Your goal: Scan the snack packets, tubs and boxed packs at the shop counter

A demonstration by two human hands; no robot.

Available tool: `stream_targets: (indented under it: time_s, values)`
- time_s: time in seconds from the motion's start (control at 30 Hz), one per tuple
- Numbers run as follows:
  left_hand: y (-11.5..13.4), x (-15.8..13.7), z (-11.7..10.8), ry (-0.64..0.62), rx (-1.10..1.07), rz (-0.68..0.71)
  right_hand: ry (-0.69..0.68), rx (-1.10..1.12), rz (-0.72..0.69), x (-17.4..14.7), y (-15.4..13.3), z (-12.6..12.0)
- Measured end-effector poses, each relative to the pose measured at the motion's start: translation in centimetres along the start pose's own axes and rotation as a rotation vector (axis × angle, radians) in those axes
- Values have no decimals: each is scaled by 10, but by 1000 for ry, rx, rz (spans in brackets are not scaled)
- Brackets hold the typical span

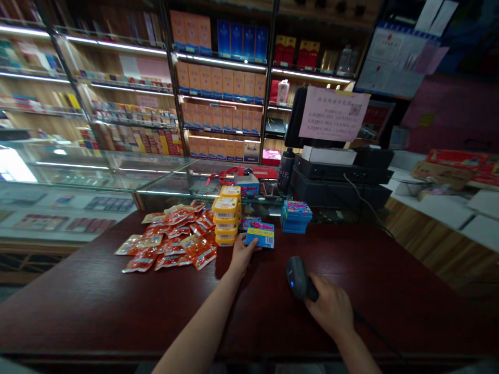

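My left hand (pixel 242 256) grips a small blue and yellow box (pixel 261 236) by its left end, with a barcode showing on the side toward me. Behind it lie more blue and pink packs (pixel 249 223), partly hidden. Just left of that hand rises a stack of yellow-lidded tubs (pixel 226 221). Wrapped in my right hand (pixel 331 304) is a dark handheld barcode scanner (pixel 297 278) with a blue light, its head pointing up and left. Several similar blue boxes (pixel 296 217) are piled farther back, to the right of the held box.
Orange snack packets (pixel 171 236) form a loose heap at the left of the dark wooden counter (pixel 117 317). A black bottle (pixel 286 170) and a monitor (pixel 296 117) bearing a paper notice stand at the back. Glass display cases (pixel 70 197) adjoin on the left. The scanner's cable (pixel 380 335) trails right.
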State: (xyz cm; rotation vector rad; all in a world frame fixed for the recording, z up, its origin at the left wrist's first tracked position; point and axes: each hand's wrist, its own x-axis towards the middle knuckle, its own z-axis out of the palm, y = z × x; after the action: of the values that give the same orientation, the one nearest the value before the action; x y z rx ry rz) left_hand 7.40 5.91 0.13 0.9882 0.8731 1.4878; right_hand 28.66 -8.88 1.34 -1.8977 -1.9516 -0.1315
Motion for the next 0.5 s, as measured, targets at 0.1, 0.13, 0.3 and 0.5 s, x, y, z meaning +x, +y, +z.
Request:
stream_targets:
  time_s: [0.1, 0.13, 0.3, 0.5]
  values:
    - [6, 1, 3, 32, 32, 36, 28, -4, -25, -4, 6, 13]
    - [9, 2, 6, 48, 37, 61, 34, 1, -24, -5, 7, 15]
    - [25, 13, 32, 120, 177, 257, 12, 35, -6, -5, 7, 18]
    - [52, 37, 82, 76, 688, 622, 6, 45, 42, -3, 4, 18]
